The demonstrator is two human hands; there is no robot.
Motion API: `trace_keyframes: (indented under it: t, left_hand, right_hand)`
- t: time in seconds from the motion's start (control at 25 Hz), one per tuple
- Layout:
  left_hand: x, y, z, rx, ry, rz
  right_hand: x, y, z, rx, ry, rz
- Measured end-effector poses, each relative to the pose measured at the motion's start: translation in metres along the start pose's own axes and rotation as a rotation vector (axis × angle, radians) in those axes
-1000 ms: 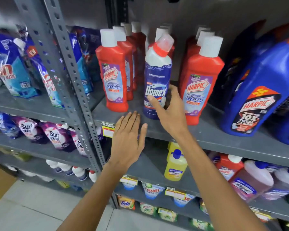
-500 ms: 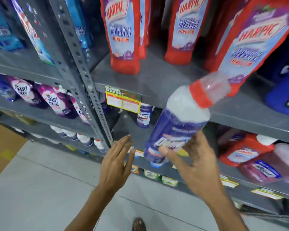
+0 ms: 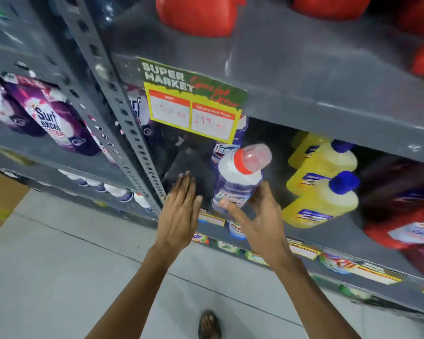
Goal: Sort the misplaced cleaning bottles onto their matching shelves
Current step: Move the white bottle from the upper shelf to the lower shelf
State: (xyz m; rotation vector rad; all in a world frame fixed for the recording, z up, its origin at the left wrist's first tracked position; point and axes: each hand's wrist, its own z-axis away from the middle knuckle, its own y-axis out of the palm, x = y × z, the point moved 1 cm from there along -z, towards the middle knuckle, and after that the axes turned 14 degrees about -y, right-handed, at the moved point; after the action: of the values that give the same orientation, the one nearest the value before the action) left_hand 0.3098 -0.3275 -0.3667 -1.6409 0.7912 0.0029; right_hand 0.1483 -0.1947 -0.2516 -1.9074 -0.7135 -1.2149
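My right hand point(image 3: 260, 221) grips a purple and white Domex bottle point(image 3: 235, 182) with a red collar and clear cap, held upright at the front of the middle shelf point(image 3: 348, 231). Just behind it, partly hidden by a price tag, stands another Domex bottle point(image 3: 224, 149). My left hand point(image 3: 180, 211) is flat and open beside the held bottle, fingers pointing into the dark gap to its left. Red Harpic bottles point(image 3: 198, 15) stand on the shelf above.
Yellow bottles with blue caps point(image 3: 323, 201) sit right of the held bottle, a red bottle point(image 3: 402, 228) beyond them. A Super Market price tag point(image 3: 191, 104) hangs from the upper shelf edge. A perforated grey upright point(image 3: 123, 113) divides off purple Surf Excel pouches point(image 3: 52, 121). Grey floor below.
My right hand has taken the Domex bottle off the upper shelf and brought it down to the middle shelf by the other Domex bottle. My left hand moved down alongside.
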Motion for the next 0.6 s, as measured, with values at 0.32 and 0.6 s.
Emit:
trace_keyframes:
  t: [0.32,0.6]
  left_hand:
    - [0.014,0.019,-0.005,-0.040,0.039,-0.082]
    - [0.014,0.020,-0.003,-0.038,0.047,-0.055]
  right_hand:
    - [-0.035,0.023,-0.027,0.060,0.061,0.023]
    - [-0.042,0.033,-0.033,0.057,0.078,-0.034]
